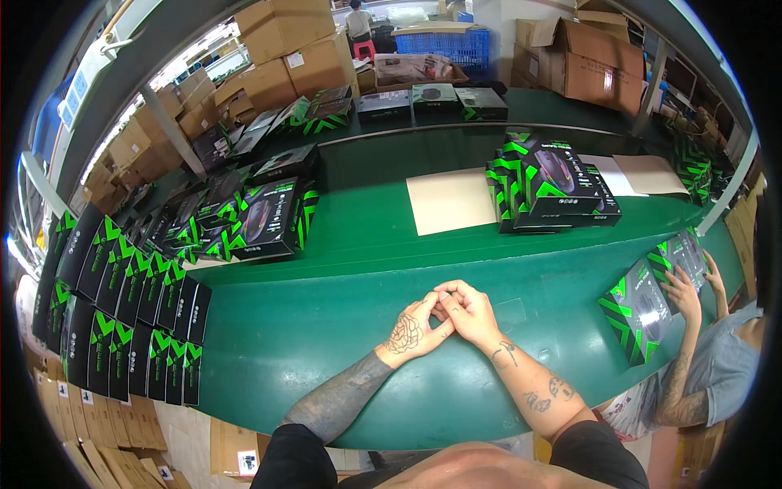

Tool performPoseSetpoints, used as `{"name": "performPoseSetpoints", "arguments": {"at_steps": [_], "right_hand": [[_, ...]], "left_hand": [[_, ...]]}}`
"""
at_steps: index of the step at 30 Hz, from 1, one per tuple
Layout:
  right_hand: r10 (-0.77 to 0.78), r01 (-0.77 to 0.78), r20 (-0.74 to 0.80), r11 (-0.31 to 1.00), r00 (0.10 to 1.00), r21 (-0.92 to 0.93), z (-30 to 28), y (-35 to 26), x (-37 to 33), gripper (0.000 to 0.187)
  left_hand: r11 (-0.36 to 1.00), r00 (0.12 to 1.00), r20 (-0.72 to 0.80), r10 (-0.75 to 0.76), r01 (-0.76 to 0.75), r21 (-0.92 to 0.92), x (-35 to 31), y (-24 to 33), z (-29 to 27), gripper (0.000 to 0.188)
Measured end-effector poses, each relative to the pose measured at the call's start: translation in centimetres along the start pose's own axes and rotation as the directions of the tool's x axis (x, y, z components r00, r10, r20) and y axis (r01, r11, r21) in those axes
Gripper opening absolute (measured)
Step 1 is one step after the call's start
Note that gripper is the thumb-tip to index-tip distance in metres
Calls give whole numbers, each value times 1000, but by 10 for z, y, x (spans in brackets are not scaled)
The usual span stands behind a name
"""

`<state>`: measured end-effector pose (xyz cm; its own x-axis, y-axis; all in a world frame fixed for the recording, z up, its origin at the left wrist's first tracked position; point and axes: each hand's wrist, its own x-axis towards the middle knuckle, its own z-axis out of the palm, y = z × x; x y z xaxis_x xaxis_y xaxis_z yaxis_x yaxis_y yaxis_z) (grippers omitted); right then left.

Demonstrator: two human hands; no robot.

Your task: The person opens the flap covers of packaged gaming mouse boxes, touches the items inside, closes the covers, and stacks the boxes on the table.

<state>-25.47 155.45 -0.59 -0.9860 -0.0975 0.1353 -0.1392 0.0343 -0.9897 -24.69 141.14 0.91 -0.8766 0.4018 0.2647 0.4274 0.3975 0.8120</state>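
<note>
My left hand [411, 332] and my right hand [471, 314] meet above the middle of the green table [326, 359]. Their fingers are curled and pressed together at the tips, both hands closed. Whatever lies between the fingertips, if anything, is hidden. No box touches either hand. Farther off, beyond my right hand, stands a stack of black and green mouse boxes [562, 175] on a raised green surface.
At the right a co-worker's hands [684, 293] touch one of two mouse boxes [639, 314]. Upright black and green boxes [130, 301] stand in rows at the left. More mouse boxes [265, 220] are piled far left. A cardboard sheet [448, 200] lies beside the stack.
</note>
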Motion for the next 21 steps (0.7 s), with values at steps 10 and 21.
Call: {"name": "performPoseSetpoints", "arguments": {"at_steps": [10, 21], "right_hand": [[0, 0, 3, 1000, 1000, -3, -5, 0, 0, 15], [-3, 3, 9, 999, 1000, -45, -12, -8, -1, 14]], "left_hand": [[999, 999, -20, 38, -38, 9, 3, -3, 6, 39], [999, 999, -22, 36, -35, 31, 5, -4, 12, 39]]}}
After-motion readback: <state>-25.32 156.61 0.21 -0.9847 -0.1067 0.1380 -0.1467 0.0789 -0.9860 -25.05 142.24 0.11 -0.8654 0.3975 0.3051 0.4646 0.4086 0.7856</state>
